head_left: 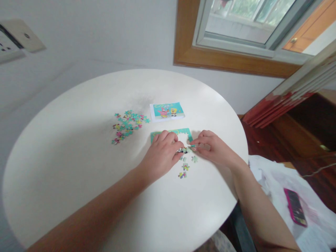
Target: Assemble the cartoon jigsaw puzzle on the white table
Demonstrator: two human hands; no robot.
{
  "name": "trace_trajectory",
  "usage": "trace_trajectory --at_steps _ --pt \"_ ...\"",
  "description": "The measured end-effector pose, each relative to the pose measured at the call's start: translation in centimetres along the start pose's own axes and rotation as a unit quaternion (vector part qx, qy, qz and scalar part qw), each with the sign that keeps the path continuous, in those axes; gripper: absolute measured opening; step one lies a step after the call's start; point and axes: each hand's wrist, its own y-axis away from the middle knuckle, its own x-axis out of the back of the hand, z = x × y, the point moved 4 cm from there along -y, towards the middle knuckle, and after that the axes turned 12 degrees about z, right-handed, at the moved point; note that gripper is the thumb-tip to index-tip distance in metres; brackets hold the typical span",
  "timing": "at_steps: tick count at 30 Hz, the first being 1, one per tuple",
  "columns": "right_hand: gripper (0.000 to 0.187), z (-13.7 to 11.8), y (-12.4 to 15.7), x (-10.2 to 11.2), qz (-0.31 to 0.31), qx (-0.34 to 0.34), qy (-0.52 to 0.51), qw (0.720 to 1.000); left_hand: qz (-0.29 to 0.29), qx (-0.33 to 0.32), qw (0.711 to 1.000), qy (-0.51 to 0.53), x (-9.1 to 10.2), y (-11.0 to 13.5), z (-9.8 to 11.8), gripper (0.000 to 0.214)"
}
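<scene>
A partly joined jigsaw puzzle (186,131), with a teal border along its top and right side, lies on the white round table. My left hand (163,150) covers its left part; the thumb and forefinger close on a puzzle piece (181,150) at the lower edge. At the right edge, my right hand (213,146) pinches a small teal puzzle piece (193,146) against the border. Below the hands lie a few loose pieces: a pale green piece (194,159), a yellow-green piece (186,167) and a multicoloured piece (182,175). My left palm hides part of the puzzle.
A spread pile of loose puzzle pieces (128,124) lies to the left. Behind the puzzle is a picture card (168,111) with a pink and a yellow cartoon figure. A phone in a pink case (295,207) rests on white sheeting (315,213) beyond the table's right edge.
</scene>
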Motion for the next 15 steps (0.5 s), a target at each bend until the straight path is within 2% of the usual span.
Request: trace_trajectory --at_steps 4,15 --pt "0.019 0.13 0.09 -0.25 -0.019 0.012 0.021 1.0 -0.001 0.002 1.0 0.0 0.03 -0.04 0.03 0.009" --pt "0.016 0.08 0.02 -0.42 -0.02 0.001 0.042 0.999 0.007 -0.004 1.0 0.003 -0.07 -0.02 0.04 0.009"
